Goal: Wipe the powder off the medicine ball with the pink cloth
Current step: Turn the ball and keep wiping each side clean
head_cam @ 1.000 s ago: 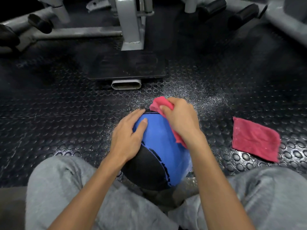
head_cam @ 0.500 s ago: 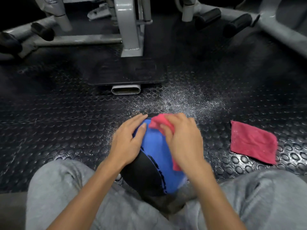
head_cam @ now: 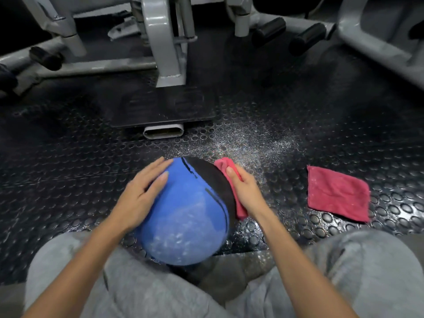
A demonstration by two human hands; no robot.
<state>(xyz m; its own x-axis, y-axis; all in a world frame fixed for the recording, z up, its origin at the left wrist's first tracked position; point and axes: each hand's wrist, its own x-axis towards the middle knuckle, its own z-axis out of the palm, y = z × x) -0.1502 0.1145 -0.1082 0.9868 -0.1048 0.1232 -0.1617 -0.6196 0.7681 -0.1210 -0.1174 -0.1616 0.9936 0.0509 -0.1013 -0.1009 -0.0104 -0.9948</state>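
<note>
The blue and black medicine ball rests on the studded floor between my knees, with white powder smears on its near blue face. My left hand lies flat against the ball's left side, fingers spread. My right hand presses a bunched pink cloth against the ball's right black panel. Part of the cloth is hidden under my palm.
A second pink cloth lies flat on the floor to the right. White powder is scattered on the black rubber floor beyond the ball. Grey gym machine frames and a black footplate stand further off. My grey trouser legs fill the bottom.
The ball has turned, so a powdery blue face now points up. My right hand with the cloth moved from the ball's top to its right side.
</note>
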